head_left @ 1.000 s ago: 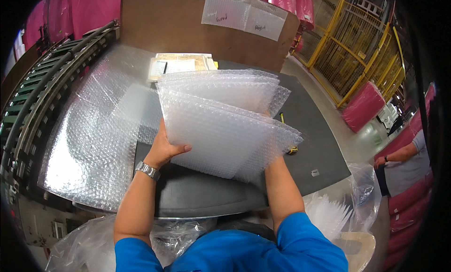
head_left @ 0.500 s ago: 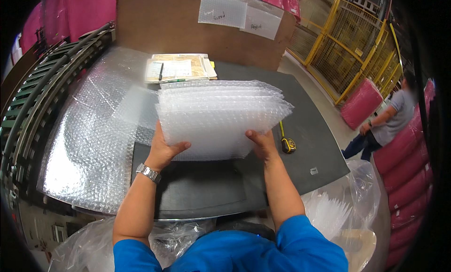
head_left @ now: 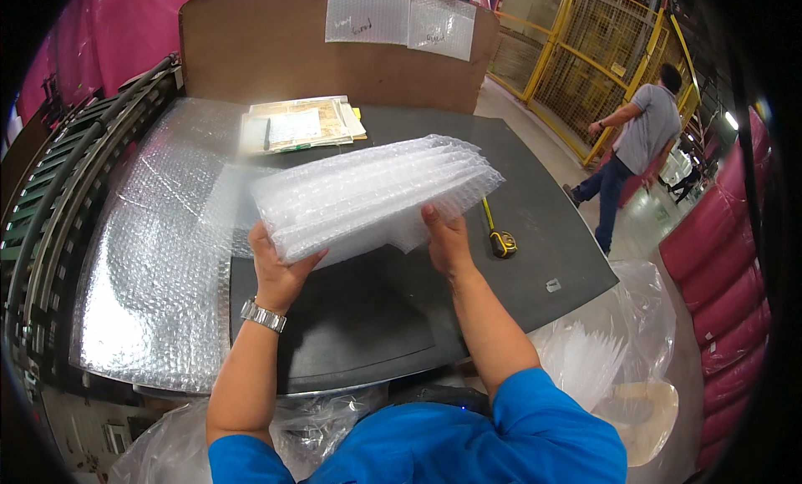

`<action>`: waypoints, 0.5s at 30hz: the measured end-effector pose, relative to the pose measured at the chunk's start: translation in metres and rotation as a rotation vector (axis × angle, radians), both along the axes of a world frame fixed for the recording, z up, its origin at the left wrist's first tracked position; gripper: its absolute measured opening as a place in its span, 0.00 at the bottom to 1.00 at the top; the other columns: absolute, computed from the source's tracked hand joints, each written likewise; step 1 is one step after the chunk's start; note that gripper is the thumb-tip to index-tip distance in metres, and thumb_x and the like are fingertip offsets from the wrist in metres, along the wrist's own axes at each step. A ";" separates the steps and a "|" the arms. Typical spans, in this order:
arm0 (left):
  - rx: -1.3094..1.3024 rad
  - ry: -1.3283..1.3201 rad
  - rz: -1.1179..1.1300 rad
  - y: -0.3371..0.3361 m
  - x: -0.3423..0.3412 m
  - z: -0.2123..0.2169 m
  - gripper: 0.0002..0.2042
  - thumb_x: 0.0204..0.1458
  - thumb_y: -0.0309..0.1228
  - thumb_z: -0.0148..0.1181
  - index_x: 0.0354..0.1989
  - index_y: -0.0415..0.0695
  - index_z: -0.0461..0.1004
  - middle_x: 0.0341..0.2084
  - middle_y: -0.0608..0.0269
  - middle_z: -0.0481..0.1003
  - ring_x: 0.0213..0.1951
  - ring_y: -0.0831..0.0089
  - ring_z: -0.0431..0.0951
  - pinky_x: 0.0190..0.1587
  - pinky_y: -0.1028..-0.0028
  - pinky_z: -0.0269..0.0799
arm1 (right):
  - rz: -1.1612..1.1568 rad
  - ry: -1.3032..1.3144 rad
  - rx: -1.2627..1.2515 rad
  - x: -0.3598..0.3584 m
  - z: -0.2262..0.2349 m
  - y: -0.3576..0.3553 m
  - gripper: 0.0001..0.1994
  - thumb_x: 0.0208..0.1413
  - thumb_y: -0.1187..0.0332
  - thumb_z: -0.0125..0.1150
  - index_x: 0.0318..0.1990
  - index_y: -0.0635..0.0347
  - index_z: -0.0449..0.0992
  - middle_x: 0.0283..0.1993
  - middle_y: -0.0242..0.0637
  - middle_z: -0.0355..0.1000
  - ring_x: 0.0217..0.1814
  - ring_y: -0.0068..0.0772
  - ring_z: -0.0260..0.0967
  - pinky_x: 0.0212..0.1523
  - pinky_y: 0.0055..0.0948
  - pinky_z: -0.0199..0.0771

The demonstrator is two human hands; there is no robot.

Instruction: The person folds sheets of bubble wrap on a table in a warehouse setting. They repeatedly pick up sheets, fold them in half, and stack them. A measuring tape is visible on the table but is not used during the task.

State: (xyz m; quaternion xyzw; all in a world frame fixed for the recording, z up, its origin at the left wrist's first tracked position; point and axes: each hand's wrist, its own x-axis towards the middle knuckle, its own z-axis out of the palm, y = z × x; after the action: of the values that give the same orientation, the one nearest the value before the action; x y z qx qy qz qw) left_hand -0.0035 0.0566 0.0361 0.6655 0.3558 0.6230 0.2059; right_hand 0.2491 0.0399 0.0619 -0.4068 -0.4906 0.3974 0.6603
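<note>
Between my two hands I hold a thick stack of bubble wrap sheets [head_left: 376,187], tilted above the dark table mat [head_left: 359,317]. My left hand [head_left: 280,267] grips its near left corner, thumb on the near side, with a metal watch on that wrist. At the right part of the near edge, my right hand [head_left: 444,238] is closed on the stack, thumb up. The fingers behind the sheets are partly hidden. Right of the stack lies a yellow and black tape measure [head_left: 503,243] with its blade partly out. Flat bubble wrap [head_left: 150,267] covers the table's left side.
Papers on a board [head_left: 305,125] lie at the back, before a brown panel [head_left: 276,50]. A roller conveyor [head_left: 58,183] runs along the left. Clear plastic bags [head_left: 643,317] hang at the table's near right. A person [head_left: 639,141] walks beside the yellow fence [head_left: 585,58].
The stack has tipped and turned in my hands, its right end now higher and its layered edges facing up. The person at the right has walked farther off.
</note>
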 end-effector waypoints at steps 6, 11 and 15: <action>0.133 -0.035 0.221 0.003 0.001 -0.012 0.43 0.27 0.36 0.73 0.49 0.38 0.49 0.46 0.51 0.56 0.48 0.63 0.61 0.50 0.65 0.59 | 0.031 0.125 0.118 -0.011 -0.003 0.003 0.18 0.52 0.63 0.55 0.48 0.60 0.65 0.46 0.31 0.66 0.48 0.26 0.60 0.50 0.27 0.57; 0.150 -0.009 0.249 0.000 -0.006 0.004 0.42 0.32 0.41 0.69 0.51 0.36 0.47 0.47 0.51 0.54 0.51 0.63 0.56 0.53 0.66 0.54 | -0.043 0.200 0.156 -0.006 -0.008 0.004 0.16 0.53 0.67 0.53 0.49 0.60 0.65 0.47 0.31 0.65 0.49 0.25 0.60 0.50 0.27 0.57; 0.154 -0.327 0.316 0.017 -0.030 0.010 0.33 0.45 0.43 0.58 0.51 0.35 0.49 0.47 0.53 0.55 0.51 0.66 0.57 0.54 0.68 0.54 | -0.115 0.226 0.199 0.006 -0.014 0.011 0.15 0.54 0.68 0.52 0.49 0.60 0.65 0.47 0.32 0.65 0.49 0.25 0.60 0.51 0.27 0.57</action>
State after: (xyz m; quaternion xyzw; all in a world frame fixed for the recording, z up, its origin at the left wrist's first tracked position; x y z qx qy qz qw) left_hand -0.0330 0.0733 0.0460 0.5056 0.3690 0.7722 0.1093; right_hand 0.2548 0.0508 0.0480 -0.3195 -0.4260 0.3518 0.7698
